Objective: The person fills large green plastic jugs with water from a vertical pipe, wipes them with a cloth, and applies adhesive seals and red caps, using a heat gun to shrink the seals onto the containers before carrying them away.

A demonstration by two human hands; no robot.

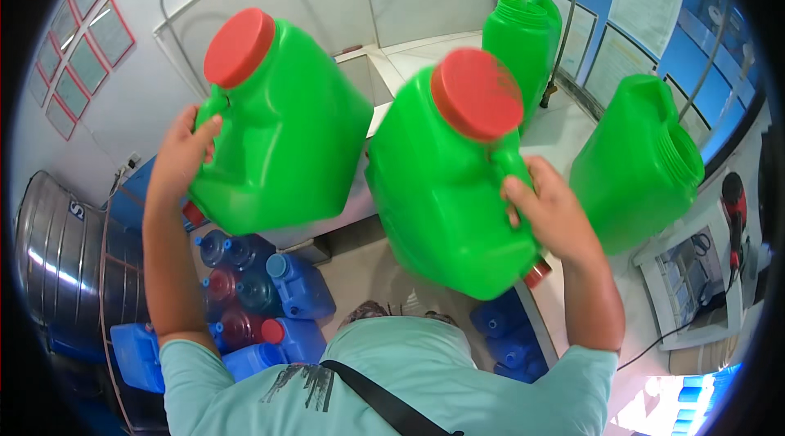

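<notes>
My left hand (190,148) grips the handle of a green plastic jug (294,129) topped with a red screw cap (239,48). Held by its handle in my right hand (539,203) is a second green jug (448,203), also under a red cap (477,94). Both jugs are tilted and raised in front of my body, close beside each other. Small red spigot caps show low on each, near my forearms. An uncapped green jug (638,160) stands on the counter to the right. Farther back, another uncapped one (515,37) has a thin pipe at its mouth.
A square basin opening (368,77) is set in the tiled counter. On the floor at left are several blue containers (300,286) and round water bottles (251,289). A ribbed steel tank (61,258) stands at far left. More blue bottles (509,338) sit under the right counter.
</notes>
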